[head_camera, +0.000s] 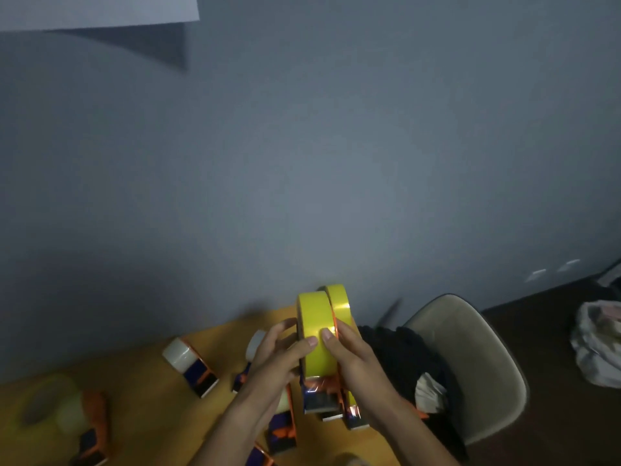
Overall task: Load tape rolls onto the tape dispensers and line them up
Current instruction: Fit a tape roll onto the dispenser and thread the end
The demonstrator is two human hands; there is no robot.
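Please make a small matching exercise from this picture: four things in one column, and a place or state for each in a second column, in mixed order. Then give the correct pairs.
Things:
1. near yellow tape roll
2. clear tape roll in an orange and dark blue dispenser
3. beige plastic chair
4. white paper sheet

Places or states:
A. upper left corner, on the grey wall
B. right of the wooden table, dark clothes on it
C. held between both hands
D. lying on the table, left of the hands

Pairs: 1-C, 2-D, 3-B, 4-A

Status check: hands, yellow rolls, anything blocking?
Both hands, left and right, grip yellow tape dispensers, held together above the table. Clear-tape dispensers scattered left. Nothing blocking.
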